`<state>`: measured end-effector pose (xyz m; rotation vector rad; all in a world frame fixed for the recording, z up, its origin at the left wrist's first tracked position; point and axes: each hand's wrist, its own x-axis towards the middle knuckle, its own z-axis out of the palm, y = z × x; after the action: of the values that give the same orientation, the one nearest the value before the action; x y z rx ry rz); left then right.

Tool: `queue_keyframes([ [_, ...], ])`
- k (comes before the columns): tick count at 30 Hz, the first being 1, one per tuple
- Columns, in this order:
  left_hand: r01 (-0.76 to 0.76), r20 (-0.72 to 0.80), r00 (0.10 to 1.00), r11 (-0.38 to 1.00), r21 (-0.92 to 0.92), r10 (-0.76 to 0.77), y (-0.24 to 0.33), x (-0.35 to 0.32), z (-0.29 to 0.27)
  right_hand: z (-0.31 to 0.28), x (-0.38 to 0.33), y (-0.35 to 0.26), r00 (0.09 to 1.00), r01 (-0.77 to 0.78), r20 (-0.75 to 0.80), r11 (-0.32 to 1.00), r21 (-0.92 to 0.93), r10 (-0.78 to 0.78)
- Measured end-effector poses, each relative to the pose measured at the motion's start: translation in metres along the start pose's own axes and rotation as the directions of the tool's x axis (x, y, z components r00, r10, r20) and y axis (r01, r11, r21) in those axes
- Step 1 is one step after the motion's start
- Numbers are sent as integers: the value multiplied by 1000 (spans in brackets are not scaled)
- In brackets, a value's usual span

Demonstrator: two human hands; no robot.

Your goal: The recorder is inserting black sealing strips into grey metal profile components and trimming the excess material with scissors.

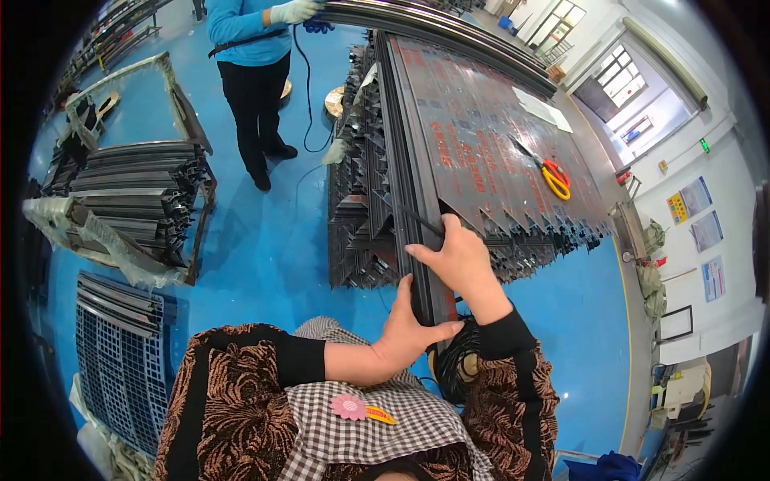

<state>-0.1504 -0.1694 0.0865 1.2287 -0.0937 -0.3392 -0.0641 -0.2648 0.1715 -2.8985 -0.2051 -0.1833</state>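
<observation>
A long dark metal profile [418, 172] lies lengthwise in front of me along the left side of a stack of film-covered profiles [481, 136]. My left hand [407, 330] grips its near end, thumb on the right side and fingers on the left. Farther up, my right hand [464, 258] is closed over the same profile, its thumb reaching across the top. A thin black strip [423, 219] sticks out beside the right fingertips; whether they hold it I cannot tell. Yellow-and-red-handled scissors [553, 178] rest on the stack, right of my hands.
A person in a blue top [245, 36] with white gloves handles long profiles [449, 28] at the far end. Left stand a rack of dark profiles [136, 188] and a grid-sided crate [120, 361]. A coiled black cable [455, 369] hangs near my right forearm. White paper [541, 108] lies on the stack.
</observation>
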Motion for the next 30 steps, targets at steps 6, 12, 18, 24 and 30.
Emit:
queue_keyframes([
  [6, -25, -9, 1000, 999, -42, 25, -17, -18, 20, 15, -30, 35, 986, -156, 94, 948, 278, 135],
  [12, 122, -119, 984, 989, -82, -131, -2, -5, -14, 6, -83, 39, 987, -123, 138, 947, 296, 85],
  [18, 230, 89, 973, 937, -263, -214, -3, 58, -20, -7, -131, 45, 985, -96, 169, 931, 351, 38],
  [24, 212, 201, 972, 826, -522, -122, -11, 70, -13, -20, -174, 61, 979, -113, 198, 947, 301, 53],
  [30, 149, 211, 977, 817, -557, -35, -30, 48, 8, -40, -222, 86, 982, -56, 187, 953, 297, -1],
])
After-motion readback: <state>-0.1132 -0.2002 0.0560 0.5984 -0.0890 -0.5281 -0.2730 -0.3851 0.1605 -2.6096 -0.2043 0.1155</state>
